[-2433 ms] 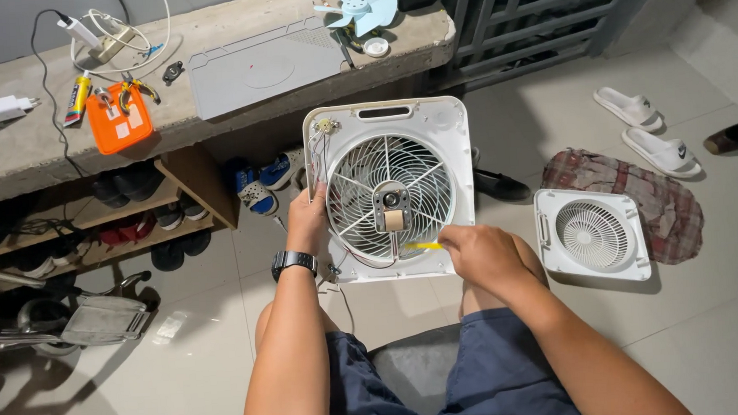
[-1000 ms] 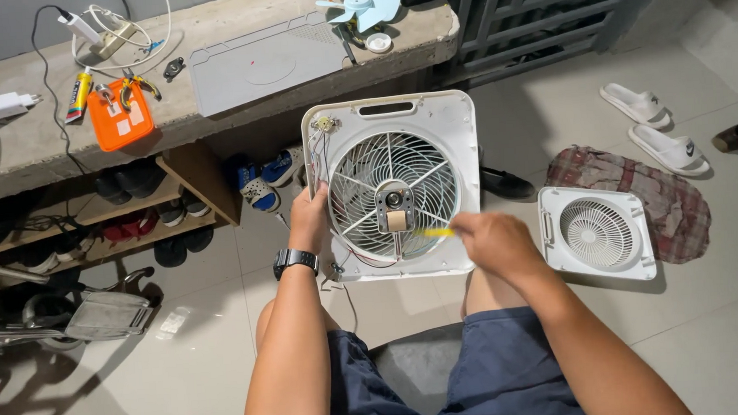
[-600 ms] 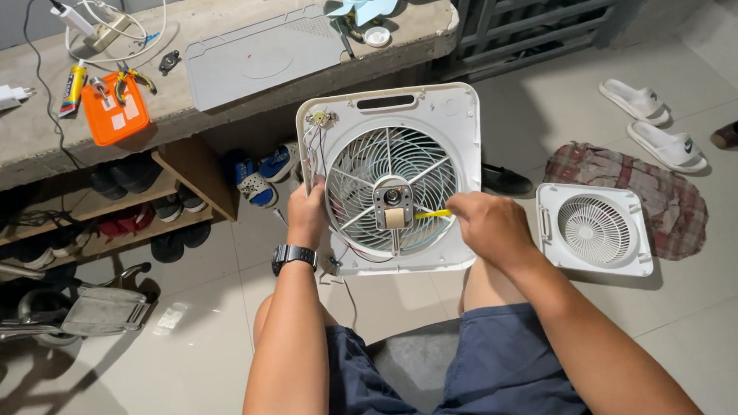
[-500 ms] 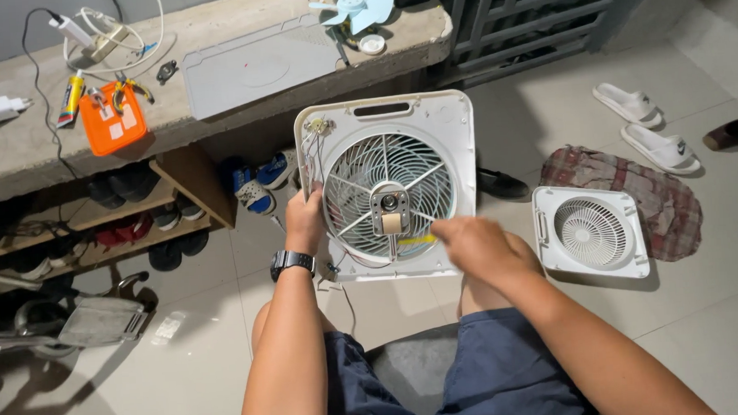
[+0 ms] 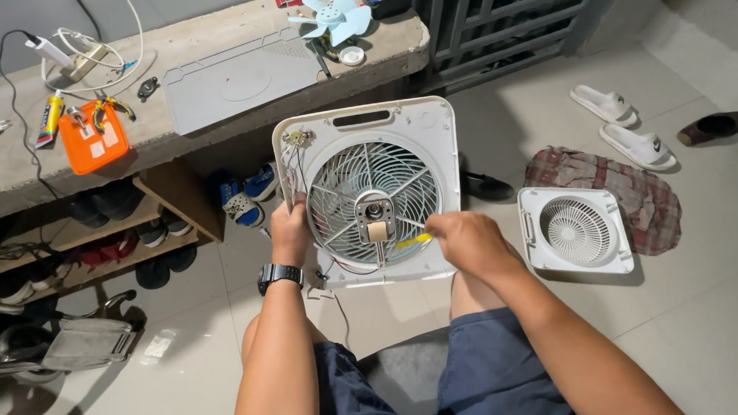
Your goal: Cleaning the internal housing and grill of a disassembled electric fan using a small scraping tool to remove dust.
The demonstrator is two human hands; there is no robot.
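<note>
A white square fan housing (image 5: 433,145) stands upright on the floor in front of my knees, its round grille (image 5: 401,168) and small central motor block (image 5: 376,221) facing me. My left hand (image 5: 289,230), with a black watch on the wrist, grips the housing's left edge, next to loose wires. My right hand (image 5: 469,240) holds a yellow-handled screwdriver (image 5: 411,241) whose tip points toward the motor block.
A second white fan cover (image 5: 576,230) lies on a checked cloth (image 5: 663,205) at right. The concrete bench (image 5: 14,175) behind carries a grey mat (image 5: 240,79), blue fan blade (image 5: 335,17), orange box (image 5: 92,138), pliers and cables. Shoes fill the shelf below; sandals (image 5: 626,127) lie at right.
My right hand drew back slightly from the motor block and then returned to it with the screwdriver. My left hand has kept its grip on the housing, which barely shifted.
</note>
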